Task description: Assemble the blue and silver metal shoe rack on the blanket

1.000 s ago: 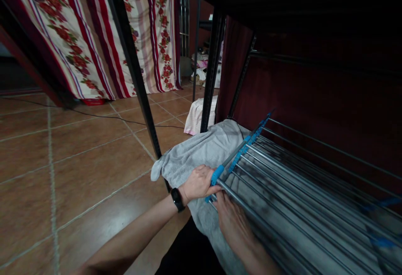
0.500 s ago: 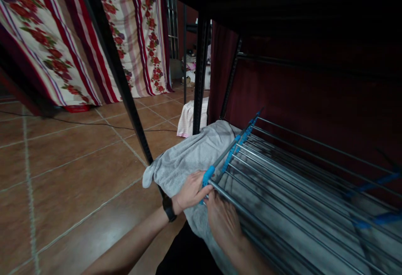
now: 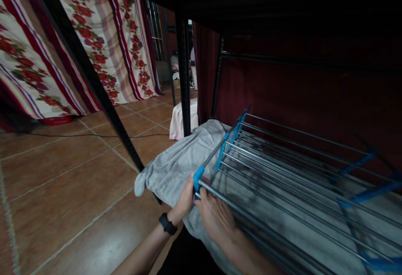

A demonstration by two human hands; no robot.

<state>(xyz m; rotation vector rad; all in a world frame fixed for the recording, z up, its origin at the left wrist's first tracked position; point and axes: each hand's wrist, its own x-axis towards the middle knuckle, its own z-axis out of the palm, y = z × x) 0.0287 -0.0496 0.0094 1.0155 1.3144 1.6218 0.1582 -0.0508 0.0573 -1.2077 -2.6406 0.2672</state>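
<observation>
A folding clothes drying rack [image 3: 270, 157] with grey metal bars and blue plastic joints lies on a grey blanket [image 3: 176, 164]. At its near left stands a blue corner joint [image 3: 198, 175]. My left hand [image 3: 186, 197], with a black band on the wrist, is closed around the outer side of that joint; its fingertips are partly hidden behind it. Right beside it, my right hand [image 3: 216, 214] has its fingers curled at the end of the bar below the joint. Some of those fingers are hidden under the frame.
Black metal posts [image 3: 186, 78] hold a dark shelf or bunk above the rack. A dark red wall [image 3: 298, 90] is behind. To the left are a tiled floor [image 3: 63, 182], a thin cable [image 3: 141, 136], a floral curtain [image 3: 103, 44] and a pale striped cloth [image 3: 180, 122].
The view has turned a little, and the rack appears slightly further left. My left thumb has come off the top of the corner joint, and that hand now wraps its outer side.
</observation>
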